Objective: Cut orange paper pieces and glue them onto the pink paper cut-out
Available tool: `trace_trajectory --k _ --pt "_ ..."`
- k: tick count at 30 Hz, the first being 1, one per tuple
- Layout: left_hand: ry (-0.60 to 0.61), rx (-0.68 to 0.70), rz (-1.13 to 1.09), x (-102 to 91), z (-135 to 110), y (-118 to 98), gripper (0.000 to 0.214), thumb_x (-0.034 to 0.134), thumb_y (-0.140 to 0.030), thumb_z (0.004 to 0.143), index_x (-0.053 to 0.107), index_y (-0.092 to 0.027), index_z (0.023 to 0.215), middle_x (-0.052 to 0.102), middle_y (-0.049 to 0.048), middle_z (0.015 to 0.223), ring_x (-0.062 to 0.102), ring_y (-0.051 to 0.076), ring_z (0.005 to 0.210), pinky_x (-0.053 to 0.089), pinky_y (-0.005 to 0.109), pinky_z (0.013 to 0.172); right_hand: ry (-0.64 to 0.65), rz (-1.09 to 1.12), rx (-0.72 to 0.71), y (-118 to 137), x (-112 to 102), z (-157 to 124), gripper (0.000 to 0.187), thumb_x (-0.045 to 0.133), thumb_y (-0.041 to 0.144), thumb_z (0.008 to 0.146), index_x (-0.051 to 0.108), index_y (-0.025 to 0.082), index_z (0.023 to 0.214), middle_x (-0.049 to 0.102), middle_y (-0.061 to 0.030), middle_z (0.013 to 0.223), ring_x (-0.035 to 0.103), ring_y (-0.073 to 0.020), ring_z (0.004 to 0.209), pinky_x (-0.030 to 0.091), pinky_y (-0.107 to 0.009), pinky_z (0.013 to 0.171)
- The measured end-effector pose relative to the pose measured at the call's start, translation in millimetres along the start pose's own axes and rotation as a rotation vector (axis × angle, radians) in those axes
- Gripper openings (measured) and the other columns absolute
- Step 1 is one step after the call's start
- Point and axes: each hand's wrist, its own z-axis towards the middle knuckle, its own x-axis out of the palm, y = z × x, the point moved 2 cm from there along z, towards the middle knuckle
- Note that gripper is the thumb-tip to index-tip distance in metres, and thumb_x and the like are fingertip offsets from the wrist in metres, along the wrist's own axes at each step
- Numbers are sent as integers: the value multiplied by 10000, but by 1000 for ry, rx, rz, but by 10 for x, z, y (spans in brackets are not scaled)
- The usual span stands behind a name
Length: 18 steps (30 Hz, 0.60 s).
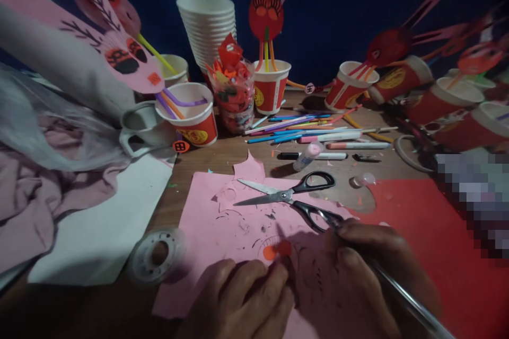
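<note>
My right hand [369, 270] is closed round a clear-barrelled pen [401, 291], its tip pointing up and left. With fingers curled and pressed together, my left hand [246, 302] grips the lower edge of a pink paper disc [294, 257]. Drawn lashes and two orange-red ovals [270, 252] show on the disc. Under both hands lies a sheet of pink paper [191, 222] with ink marks. Black-handled scissors [284, 196] rest on it, blades apart, just beyond my hands. Part of the disc is hidden by my left fingers.
A tape roll [157, 257] lies at left, red paper [437, 233] at right. Beyond are a glue stick [308, 156], a black marker [312, 156] and several coloured sticks [294, 127]. Paper cups [272, 87] with paper puppets and a white cup stack [209, 32] stand behind.
</note>
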Motion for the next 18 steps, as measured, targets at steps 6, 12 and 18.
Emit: trace_trajectory --k 6,12,18 --pt "-35 22 -3 23 -44 29 464 254 -495 896 576 -212 720 636 -8 938 485 181 851 316 332 722 101 121 -336 32 -104 45 346 468 120 786 483 242 1109 572 -36 854 559 -185 783 463 -322 631" --pt "69 30 -10 -56 -59 23 310 598 -486 714 559 -206 842 542 43 1153 472 225 942 354 362 750 -65 123 -360 53 -55 61 179 400 235 854 524 218 982 557 -25 762 535 -158 687 431 -302 591" --pt "123 38 -33 -151 -29 -42 374 567 -430 756 526 -182 1033 576 65 1092 479 248 943 393 389 752 -101 67 -340 -83 7 12 226 409 331 878 520 205 1028 525 10 648 521 -121 546 413 -252 504"
